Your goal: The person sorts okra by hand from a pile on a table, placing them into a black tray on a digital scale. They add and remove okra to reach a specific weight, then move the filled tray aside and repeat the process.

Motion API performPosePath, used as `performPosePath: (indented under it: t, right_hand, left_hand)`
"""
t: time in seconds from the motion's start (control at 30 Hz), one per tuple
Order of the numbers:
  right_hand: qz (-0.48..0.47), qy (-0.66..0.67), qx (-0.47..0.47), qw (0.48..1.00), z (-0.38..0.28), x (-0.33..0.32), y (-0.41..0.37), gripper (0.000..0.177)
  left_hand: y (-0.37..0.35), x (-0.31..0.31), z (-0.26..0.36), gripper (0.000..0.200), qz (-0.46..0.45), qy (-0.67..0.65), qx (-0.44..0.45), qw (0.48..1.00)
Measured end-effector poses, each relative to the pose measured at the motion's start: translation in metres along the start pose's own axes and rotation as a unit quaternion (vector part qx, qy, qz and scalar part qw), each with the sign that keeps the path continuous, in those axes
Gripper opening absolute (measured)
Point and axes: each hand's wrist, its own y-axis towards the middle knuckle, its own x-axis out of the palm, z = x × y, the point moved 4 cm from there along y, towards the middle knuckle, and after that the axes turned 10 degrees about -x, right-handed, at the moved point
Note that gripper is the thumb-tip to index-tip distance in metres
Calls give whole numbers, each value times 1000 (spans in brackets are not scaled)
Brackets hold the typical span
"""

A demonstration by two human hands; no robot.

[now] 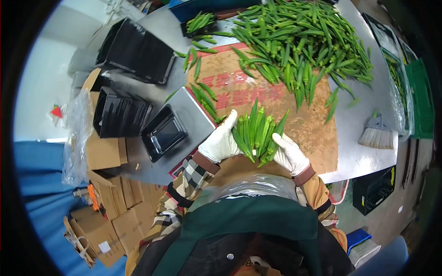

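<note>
A bunch of green okra pods (258, 133) lies lengthwise between my two white-gloved hands, over the near edge of a worn cardboard sheet (313, 142). My left hand (221, 141) closes on the bunch from the left, thumb up along its side. From the right, my right hand (289, 154) presses its thumb and fingers against the outer pods. Some fingers of both hands are hidden beneath the okra. Beyond the hands, a large heap of loose okra (304, 41) covers the far part of the sheet. A few stray pods (205, 101) rest near its left edge.
An empty black tray (163, 133) sits on a flat grey surface (195, 122) at the left. Stacks of black trays (122, 112) stand behind it. At the right are a small brush (376, 132) and a green crate (420, 99). Cardboard boxes (133, 221) are lower left.
</note>
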Motion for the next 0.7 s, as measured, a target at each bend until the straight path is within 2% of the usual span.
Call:
performPosePath:
  t: [0.07, 0.2, 0.23, 0.27, 0.33, 0.4, 0.47, 0.53, 0.57, 0.67, 0.7]
  right_hand:
    - [-17, -1, 19, 1000, 12, 15, 6, 50]
    - [-37, 3, 65, 997, 58, 56, 29, 45]
    - [-42, -30, 61, 997, 73, 71, 35, 41]
    - [-52, -49, 65, 995, 91, 83, 44, 41]
    - [-80, -48, 89, 992, 122, 120, 57, 42]
    - [-104, -59, 38, 992, 158, 152, 79, 43]
    - [-110, -34, 74, 991, 192, 180, 98, 43]
    - [-109, -20, 107, 988, 213, 209, 109, 43]
    - [-75, -57, 140, 986, 218, 216, 113, 44]
    - [-16, -203, 163, 965, 216, 205, 109, 39]
    - [-35, -204, 166, 964, 216, 178, 114, 43]
  left_hand:
    - [-22, 6, 4, 65, -21, -1, 29, 999]
    - [-76, 2, 25, 58, 34, 50, 95, 994]
    - [-92, -1, 35, 53, 18, 25, 93, 995]
    - [-112, -7, 45, 50, 76, 54, 93, 991]
    - [-152, -16, 72, 49, 100, 81, 107, 986]
    - [-197, -12, 98, 50, 196, 218, 102, 950]
    - [-232, -9, 120, 51, 277, 333, 79, 898]
    - [-253, -15, 140, 52, 228, 483, 137, 834]
    - [-260, -20, 151, 52, 252, 577, 144, 763]
    - [-267, -34, 138, 52, 318, 584, 133, 735]
    - [-274, -40, 135, 54, 357, 572, 135, 726]
